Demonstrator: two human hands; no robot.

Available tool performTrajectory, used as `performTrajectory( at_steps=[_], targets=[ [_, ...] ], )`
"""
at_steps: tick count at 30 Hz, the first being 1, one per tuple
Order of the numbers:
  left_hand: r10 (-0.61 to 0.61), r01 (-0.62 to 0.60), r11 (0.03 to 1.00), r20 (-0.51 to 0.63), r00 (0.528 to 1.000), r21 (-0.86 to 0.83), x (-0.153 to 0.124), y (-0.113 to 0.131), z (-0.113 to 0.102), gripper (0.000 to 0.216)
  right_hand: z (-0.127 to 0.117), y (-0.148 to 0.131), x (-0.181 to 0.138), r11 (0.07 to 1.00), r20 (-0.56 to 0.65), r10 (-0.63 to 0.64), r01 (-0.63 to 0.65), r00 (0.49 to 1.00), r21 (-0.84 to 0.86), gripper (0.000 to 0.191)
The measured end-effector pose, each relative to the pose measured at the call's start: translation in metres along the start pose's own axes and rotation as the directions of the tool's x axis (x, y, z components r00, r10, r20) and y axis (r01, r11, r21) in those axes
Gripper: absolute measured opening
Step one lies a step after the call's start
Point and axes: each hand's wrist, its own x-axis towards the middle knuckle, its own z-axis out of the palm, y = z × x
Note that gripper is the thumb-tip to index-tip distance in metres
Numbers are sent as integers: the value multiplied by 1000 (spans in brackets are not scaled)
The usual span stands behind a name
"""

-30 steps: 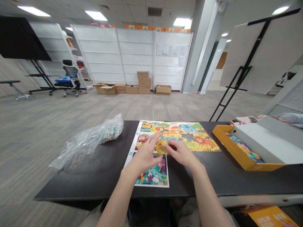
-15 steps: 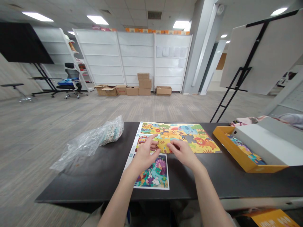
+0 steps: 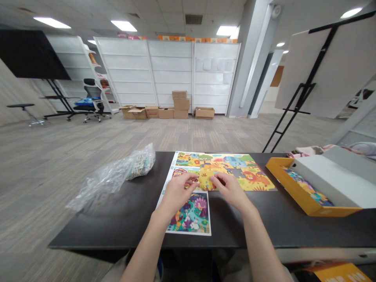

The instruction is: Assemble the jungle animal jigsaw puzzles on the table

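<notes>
A yellow jigsaw puzzle [image 3: 217,166] with jungle animals lies on the black table, with a dark gap left of its lion. At its lower left, a yellow puzzle piece [image 3: 206,178] shows between my hands. My left hand [image 3: 179,192] reaches over the picture sheet, its thumb and fingers drawn close together at the piece's left side. From the right, my right hand [image 3: 230,190] pinches at the piece's other side, thumb and forefinger nearly touching. Fingers partly hide the piece's edges. Under my left hand, the printed picture sheet [image 3: 192,219] shows several small scenes.
A clear plastic bag [image 3: 117,174] with pieces inside lies on the left. To the right stands an open yellow box [image 3: 311,203] with colourful pieces and a white lid or insert. The black table's [image 3: 100,227] front edge runs close to my body.
The fingers of my left hand have closed in from a wider spread, beside the piece. My right hand has barely shifted. The whole view has moved slightly.
</notes>
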Motion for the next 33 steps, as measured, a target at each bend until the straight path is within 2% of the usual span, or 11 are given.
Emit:
performTrajectory(
  at_steps=[15,33],
  targets=[
    [78,-73,986,-32,996,148,-1,-3,1,14,-1,-1,0,1000,13,3,-4,1000,25,40],
    [145,-119,950,-71,987,287,-4,7,0,13,-1,-4,0,999,36,28,-30,999,39,40]
  ],
)
